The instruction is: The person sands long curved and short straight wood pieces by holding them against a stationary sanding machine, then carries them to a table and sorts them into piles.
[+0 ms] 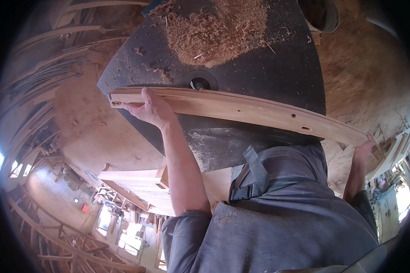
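Holds a slotted wooden board (259, 110) across a dark machine table (282, 77), with left hand (154, 110) near one end and right hand (365, 146) at the other, beside a round spindle opening (199, 83), near heaped wood shavings (214, 34).

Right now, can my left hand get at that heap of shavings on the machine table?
Probably not without letting go: your left hand is holding the wooden board near its left end. Beyond the board, the heap of shavings looks uncovered, though a round opening in the table lies nearby.
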Available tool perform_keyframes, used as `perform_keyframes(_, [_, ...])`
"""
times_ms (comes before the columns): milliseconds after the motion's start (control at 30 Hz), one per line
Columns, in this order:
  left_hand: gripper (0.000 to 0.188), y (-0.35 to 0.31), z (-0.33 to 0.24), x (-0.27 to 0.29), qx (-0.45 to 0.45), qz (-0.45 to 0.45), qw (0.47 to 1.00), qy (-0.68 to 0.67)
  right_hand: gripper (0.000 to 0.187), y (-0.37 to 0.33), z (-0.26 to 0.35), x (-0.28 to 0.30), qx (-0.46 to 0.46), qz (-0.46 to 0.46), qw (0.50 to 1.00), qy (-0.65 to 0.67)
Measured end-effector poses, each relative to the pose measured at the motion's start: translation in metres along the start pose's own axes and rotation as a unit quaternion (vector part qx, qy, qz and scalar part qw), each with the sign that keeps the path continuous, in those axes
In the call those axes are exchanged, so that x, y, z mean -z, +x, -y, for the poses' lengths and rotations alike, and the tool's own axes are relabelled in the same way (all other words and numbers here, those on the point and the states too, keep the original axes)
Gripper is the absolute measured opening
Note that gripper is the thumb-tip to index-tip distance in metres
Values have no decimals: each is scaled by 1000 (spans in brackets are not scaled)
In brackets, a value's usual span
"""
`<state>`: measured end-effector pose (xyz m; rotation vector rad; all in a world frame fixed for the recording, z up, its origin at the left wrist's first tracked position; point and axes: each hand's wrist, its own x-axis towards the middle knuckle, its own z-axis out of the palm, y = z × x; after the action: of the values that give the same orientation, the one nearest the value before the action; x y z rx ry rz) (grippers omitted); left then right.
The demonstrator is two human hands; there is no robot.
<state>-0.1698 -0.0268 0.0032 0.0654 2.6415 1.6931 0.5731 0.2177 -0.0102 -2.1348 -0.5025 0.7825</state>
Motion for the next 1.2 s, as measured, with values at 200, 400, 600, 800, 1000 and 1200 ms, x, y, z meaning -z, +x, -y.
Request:
perform_keyframes(200, [80, 42, 12, 9, -5, 3, 1000, -15, 30, -27, -7, -17, 0, 23, 999, 26])
perform_keyframes(400, [81, 72, 22, 23, -8, -18, 999, -28, 21, -60, -5, -38, -37, 18, 998, -45])
perform_keyframes(600, [91, 13, 16, 6, -22, -14, 999, -36, 26, 36, 21, 20, -28, 232, 942, -241])
perform_keyframes(800, [98, -96, -20, -36, 19, -11, 999, -45, 25, 103, -8, 53, -14, 301, 941, -153])
perform_keyframes(1000, [100, -86, -18, -30, 73, -17, 997, -35, 24, 59, 6, 33, -76, 287, 944, -144])
perform_keyframes(1200, [100, -56, -25, -26, 64, -16, 998, 4, 24, 33, 8, 18, -84, 262, 950, -147])
